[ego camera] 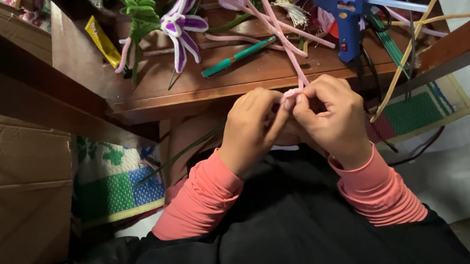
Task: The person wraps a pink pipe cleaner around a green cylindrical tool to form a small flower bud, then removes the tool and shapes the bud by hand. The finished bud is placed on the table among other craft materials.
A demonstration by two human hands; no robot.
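Observation:
Both my hands meet just below the front edge of a low wooden table (193,89). My left hand (251,128) and my right hand (332,114) pinch a small coiled end of pink pipe cleaner (292,95) between their fingertips. Long pink pipe-cleaner strands (268,18) run up from that coil across the tabletop. My sleeves are coral pink over a black garment on my lap.
On the table lie a blue glue gun (344,5) with a glue stick, a purple-and-white pipe-cleaner flower (182,27), green pipe-cleaner stems (138,14), a teal pen (237,56) and a yellow tube (102,42). A cardboard box (10,192) stands at left, a woven mat (112,187) lies below.

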